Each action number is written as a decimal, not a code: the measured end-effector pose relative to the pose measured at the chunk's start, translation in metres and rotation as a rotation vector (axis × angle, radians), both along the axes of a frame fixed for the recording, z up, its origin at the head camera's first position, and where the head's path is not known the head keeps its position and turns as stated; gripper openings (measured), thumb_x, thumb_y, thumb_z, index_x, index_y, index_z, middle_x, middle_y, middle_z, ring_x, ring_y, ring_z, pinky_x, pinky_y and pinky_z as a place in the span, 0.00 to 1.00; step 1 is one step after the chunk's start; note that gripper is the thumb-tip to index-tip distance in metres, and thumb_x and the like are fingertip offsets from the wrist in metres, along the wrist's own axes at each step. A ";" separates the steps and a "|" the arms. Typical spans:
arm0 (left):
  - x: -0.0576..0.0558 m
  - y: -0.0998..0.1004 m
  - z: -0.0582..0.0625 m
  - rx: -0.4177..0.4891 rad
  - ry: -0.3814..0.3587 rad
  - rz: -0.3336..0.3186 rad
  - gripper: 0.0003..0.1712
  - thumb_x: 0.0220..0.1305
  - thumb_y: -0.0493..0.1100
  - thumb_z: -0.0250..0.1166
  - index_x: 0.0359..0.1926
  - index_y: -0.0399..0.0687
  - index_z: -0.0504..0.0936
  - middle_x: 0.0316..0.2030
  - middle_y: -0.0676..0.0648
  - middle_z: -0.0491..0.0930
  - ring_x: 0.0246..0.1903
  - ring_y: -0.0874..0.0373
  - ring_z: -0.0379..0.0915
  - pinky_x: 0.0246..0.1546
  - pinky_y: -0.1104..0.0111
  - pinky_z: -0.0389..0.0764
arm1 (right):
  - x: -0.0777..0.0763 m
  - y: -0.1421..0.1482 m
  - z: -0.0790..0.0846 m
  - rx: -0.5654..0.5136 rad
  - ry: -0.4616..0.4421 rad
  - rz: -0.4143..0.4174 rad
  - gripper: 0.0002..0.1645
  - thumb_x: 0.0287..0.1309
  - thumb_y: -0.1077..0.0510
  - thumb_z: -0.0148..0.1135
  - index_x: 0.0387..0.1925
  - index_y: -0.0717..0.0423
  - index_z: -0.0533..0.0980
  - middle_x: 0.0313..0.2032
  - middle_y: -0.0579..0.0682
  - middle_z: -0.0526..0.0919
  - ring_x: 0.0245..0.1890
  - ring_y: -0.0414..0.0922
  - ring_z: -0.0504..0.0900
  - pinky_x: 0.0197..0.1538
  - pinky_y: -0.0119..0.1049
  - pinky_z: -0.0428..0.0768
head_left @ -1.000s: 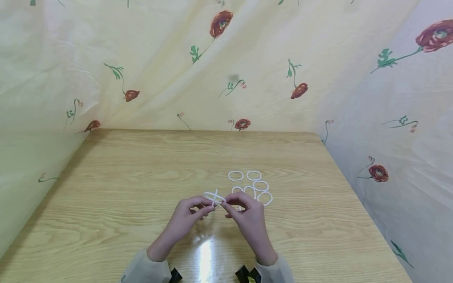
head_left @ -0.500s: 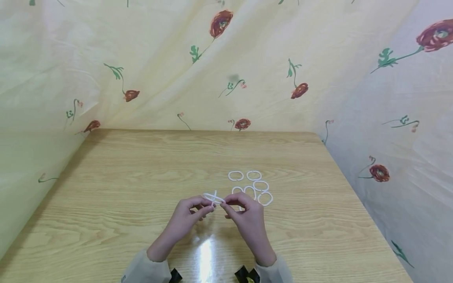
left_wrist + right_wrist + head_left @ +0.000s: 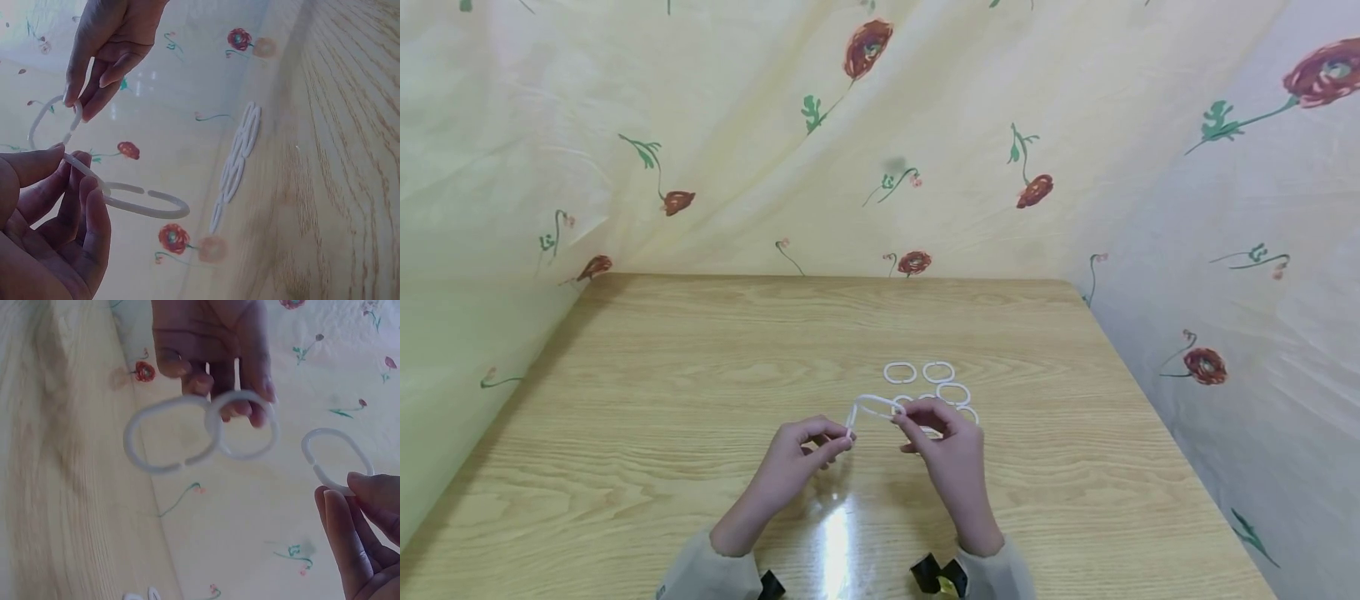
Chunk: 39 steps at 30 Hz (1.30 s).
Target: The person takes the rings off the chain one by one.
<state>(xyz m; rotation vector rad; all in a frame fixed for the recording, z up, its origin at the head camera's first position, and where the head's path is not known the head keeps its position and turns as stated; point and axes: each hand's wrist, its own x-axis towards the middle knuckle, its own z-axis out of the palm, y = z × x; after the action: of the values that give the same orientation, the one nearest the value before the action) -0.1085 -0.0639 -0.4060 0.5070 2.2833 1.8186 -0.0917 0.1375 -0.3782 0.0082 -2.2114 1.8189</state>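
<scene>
My left hand (image 3: 811, 454) pinches a white oval plastic link ring (image 3: 81, 166) between thumb and fingertips. Threaded through that ring is a second white ring (image 3: 150, 214), which sticks out past the fingers and has a small gap in its side. To the right, my right hand (image 3: 949, 454) pinches another white split ring (image 3: 325, 430) by one end, its gap visible near the fingertips. In the right wrist view this ring stands apart from the linked pair. Both hands are held above the wooden table (image 3: 700, 350).
Several more white link rings lie flat on the table beyond my right hand, among them one ring (image 3: 899, 362) at the back and another ring (image 3: 952, 384) beside it. A floral cloth (image 3: 737, 100) hangs behind the table and along both sides.
My right hand has moved right and slightly away from the left with its ring, which earlier overlapped the rings at the left fingertips. My left hand stays nearly still.
</scene>
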 end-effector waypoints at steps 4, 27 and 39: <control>0.000 -0.001 -0.001 0.005 -0.008 0.001 0.12 0.65 0.42 0.64 0.42 0.37 0.84 0.40 0.37 0.85 0.31 0.63 0.75 0.31 0.75 0.80 | -0.003 0.012 0.002 -0.022 -0.044 -0.068 0.06 0.50 0.70 0.70 0.33 0.66 0.82 0.30 0.48 0.86 0.30 0.35 0.85 0.27 0.36 0.87; -0.001 -0.002 -0.005 0.017 0.007 -0.008 0.12 0.64 0.41 0.64 0.42 0.35 0.84 0.39 0.36 0.84 0.31 0.61 0.76 0.30 0.74 0.81 | -0.008 0.098 -0.014 0.254 -0.401 -0.219 0.15 0.60 0.62 0.65 0.47 0.66 0.81 0.38 0.58 0.87 0.29 0.32 0.84 0.29 0.27 0.85; 0.000 -0.001 -0.002 0.011 -0.018 0.005 0.12 0.64 0.40 0.64 0.42 0.34 0.84 0.39 0.35 0.84 0.30 0.67 0.74 0.31 0.73 0.82 | -0.004 0.112 -0.027 0.404 -0.540 -0.109 0.14 0.58 0.64 0.65 0.43 0.71 0.80 0.30 0.56 0.85 0.26 0.39 0.83 0.27 0.30 0.84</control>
<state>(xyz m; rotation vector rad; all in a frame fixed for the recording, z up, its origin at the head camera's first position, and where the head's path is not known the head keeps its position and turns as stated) -0.1086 -0.0649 -0.4076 0.4849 2.2664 1.8315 -0.0961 0.2496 -0.4053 -0.5714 -2.8422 1.3999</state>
